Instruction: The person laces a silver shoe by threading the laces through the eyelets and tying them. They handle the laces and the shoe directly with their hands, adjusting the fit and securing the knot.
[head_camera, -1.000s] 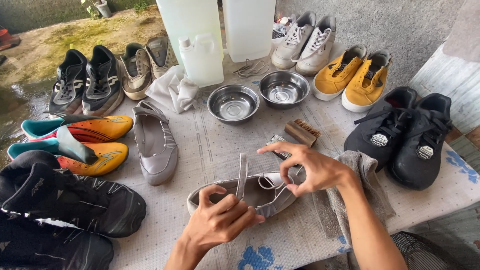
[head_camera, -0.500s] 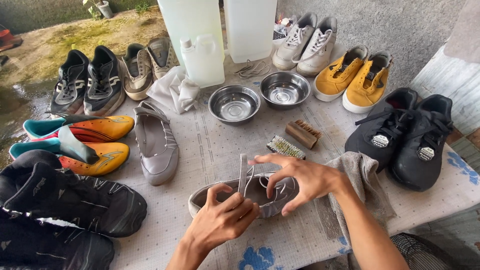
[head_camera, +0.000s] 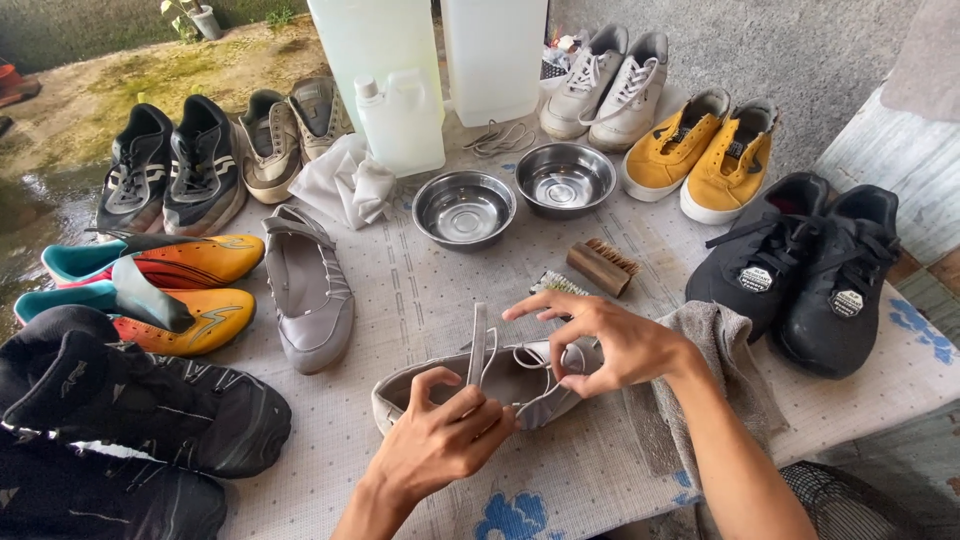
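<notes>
Grey shoe (head_camera: 520, 385) lies at six o'clock on the table (head_camera: 420, 300), probably soft and light. Left hand (head_camera: 440, 440) pinches its upright strap (head_camera: 478, 345); right hand (head_camera: 610, 340) grips the toe, best held there.

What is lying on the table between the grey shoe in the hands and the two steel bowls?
In the head view, two brushes lie between the grey shoe and the steel bowls: a brown wooden brush and a pale-bristled brush, partly hidden behind the right hand.
</notes>
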